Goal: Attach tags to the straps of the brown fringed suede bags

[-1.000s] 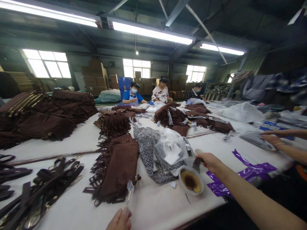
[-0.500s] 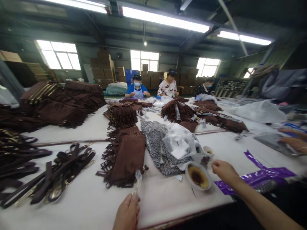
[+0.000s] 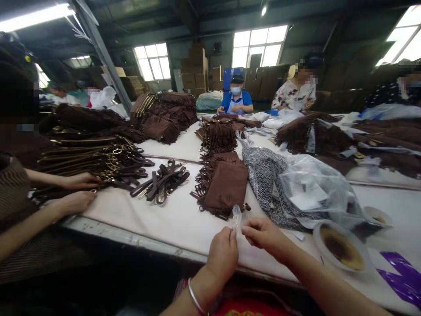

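My left hand [image 3: 224, 249], with a silver bangle at the wrist, is closed on a small clear plastic piece [image 3: 236, 215] that sticks up from its fingertips. What lies inside the plastic is too blurred to name. Close by on the right, my right hand [image 3: 265, 235] is curled with thumb and fingertips together; anything in that pinch is hidden. Just beyond both hands lies a brown fringed bag [image 3: 226, 186] on the white-covered table [image 3: 184, 228]. Grey patterned fabric [image 3: 265, 175] and a clear plastic bag [image 3: 324, 191] with white papers rest beside it.
A round white-rimmed thing [image 3: 366, 256] and purple plastic [image 3: 403, 274] lie at right. Brown straps [image 3: 162, 180] with metal clips are heaped left of the bag. At far left, a co-worker's hands [image 3: 77, 199] touch more straps. Other people sit across the table.
The view has swung left, bringing a co-worker into sight. My right hand has come from beside the round white-rimmed thing to the plastic piece in my left hand.
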A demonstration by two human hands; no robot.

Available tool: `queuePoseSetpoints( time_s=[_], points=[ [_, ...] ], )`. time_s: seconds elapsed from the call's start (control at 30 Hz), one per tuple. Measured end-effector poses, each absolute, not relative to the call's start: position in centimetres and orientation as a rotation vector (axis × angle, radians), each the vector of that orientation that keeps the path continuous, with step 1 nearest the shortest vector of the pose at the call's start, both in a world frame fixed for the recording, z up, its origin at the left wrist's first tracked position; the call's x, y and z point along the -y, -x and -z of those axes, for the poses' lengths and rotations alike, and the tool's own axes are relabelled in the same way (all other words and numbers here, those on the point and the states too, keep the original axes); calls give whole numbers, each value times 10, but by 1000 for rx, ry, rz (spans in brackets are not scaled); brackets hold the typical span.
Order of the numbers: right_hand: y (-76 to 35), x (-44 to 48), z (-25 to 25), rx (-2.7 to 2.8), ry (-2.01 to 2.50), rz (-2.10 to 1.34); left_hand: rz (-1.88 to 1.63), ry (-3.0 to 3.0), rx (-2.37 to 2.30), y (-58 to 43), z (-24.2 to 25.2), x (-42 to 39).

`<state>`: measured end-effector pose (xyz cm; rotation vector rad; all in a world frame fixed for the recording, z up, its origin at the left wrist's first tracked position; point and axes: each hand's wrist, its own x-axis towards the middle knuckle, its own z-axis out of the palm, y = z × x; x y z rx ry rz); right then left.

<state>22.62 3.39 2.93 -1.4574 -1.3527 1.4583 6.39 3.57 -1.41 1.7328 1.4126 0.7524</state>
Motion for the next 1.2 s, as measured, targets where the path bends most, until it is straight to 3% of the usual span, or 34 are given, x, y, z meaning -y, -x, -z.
queuePoseSetpoints(
  time_s=[0.13, 0.63, 0.93, 1.2],
  points=[
    [-214, -51, -13, 1299, 1460, -1537, -765, -1652, -1376, -61, 12, -37],
    [-207, -60, 4, 1446, 1849, -1185, -775, -1563, -1372, -60, 11, -38],
    [-217, -48, -1, 1407, 1649, -1447, -761, -1178, -1370, -63, 20, -46],
    [-207, -42, 13, 1548, 1567, -1141, -746, -700, -1081, -65, 10, -35]
  ],
)
